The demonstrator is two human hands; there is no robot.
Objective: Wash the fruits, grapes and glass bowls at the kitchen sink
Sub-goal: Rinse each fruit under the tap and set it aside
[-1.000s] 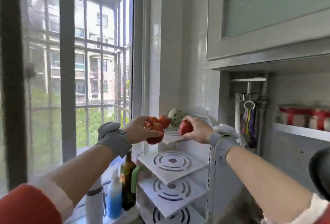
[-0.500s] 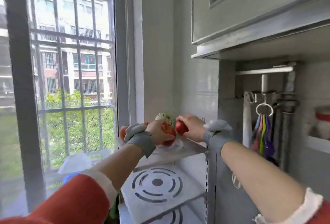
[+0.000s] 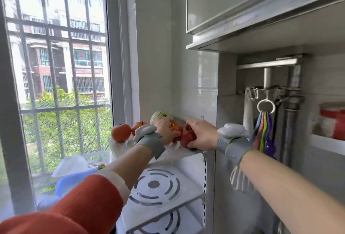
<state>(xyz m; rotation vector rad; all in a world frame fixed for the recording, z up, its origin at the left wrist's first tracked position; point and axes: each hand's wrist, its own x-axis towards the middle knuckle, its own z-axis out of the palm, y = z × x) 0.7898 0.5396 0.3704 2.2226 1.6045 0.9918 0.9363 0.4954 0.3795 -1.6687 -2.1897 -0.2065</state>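
Both hands up on the top shelf (image 3: pixel 188 152), left hand (image 3: pixel 166 133) and right hand (image 3: pixel 200 136) each clamped on a red fruit (image 3: pixel 186 136), and crowded neighbours could get nudged off the edge.

left fingers: hidden behind the left hand (image 3: pixel 166 131) and a red fruit (image 3: pixel 176 128)
speckled fruit (image 3: pixel 160 116): lower part covered
red jar (image 3: pixel 334 122): blurred, cut off at the right edge
sink: out of view
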